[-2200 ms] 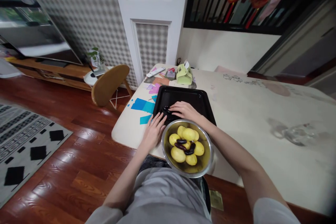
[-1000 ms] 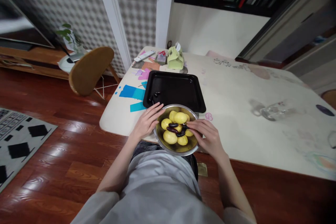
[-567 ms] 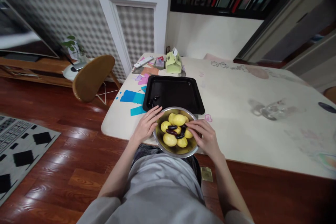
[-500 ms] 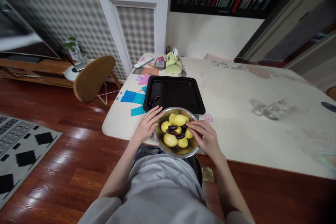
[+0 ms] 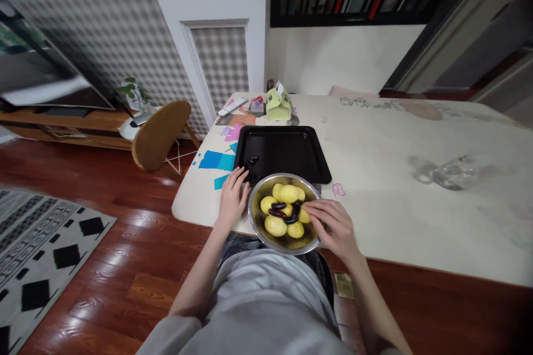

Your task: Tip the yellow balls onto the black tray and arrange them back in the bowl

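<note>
A steel bowl (image 5: 287, 243) at the table's near edge holds several yellow potatoes (image 5: 288, 194) and a few small dark purple eggplants (image 5: 278, 213). My left hand (image 5: 232, 197) rests flat against the bowl's left rim, fingers spread. My right hand (image 5: 331, 224) reaches over the bowl's right rim, its fingertips at a dark eggplant piece (image 5: 296, 209); I cannot make out whether they grip it. Behind the bowl lies a black baking tray (image 5: 291, 150) with a small dark eggplant (image 5: 251, 161) in its near left corner.
The cream table (image 5: 395, 177) carries a green tissue box (image 5: 278, 105), a remote (image 5: 236, 105) and coloured papers (image 5: 216, 161) at the far left, and a clear glass object (image 5: 452, 172) to the right. A wooden chair (image 5: 160, 133) stands to the left.
My right hand went from the tray back to the bowl and now touches the dark eggplants there. My left hand stayed at the bowl's left rim. The view has shifted slightly.
</note>
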Demonstrator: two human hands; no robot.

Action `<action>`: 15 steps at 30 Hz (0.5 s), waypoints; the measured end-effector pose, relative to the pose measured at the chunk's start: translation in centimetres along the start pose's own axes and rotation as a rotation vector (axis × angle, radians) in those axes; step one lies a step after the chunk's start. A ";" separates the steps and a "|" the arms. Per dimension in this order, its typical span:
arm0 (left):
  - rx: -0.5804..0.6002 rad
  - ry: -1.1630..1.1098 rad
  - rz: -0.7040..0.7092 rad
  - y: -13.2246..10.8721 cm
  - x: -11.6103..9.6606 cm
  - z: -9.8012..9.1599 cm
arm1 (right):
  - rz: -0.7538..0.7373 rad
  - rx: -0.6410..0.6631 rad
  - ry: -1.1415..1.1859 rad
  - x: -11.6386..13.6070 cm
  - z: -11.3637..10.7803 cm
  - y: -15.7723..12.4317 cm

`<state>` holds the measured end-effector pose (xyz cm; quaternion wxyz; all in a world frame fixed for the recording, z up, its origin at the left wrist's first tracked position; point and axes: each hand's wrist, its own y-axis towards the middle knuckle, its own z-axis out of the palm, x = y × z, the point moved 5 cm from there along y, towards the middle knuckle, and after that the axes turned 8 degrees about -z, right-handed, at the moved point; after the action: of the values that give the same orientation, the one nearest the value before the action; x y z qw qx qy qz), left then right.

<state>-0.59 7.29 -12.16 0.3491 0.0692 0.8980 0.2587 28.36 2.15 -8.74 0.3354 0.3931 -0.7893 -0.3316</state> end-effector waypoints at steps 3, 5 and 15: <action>0.053 0.081 0.011 0.2 0.4 0.8 | -0.042 -0.063 -0.022 0.1 -0.1 -0.7; 0.080 0.139 0.025 0.3 0.4 1.2 | -0.048 -0.119 -0.038 0.0 -0.2 -1.1; 0.068 0.303 -0.006 0.7 0.3 1.8 | -0.025 -0.191 -0.036 -0.3 0.0 -1.7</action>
<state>0.31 8.70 -13.14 0.2079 0.0383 0.9488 0.2348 29.14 1.63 -10.13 0.3531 0.3632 -0.7549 -0.4165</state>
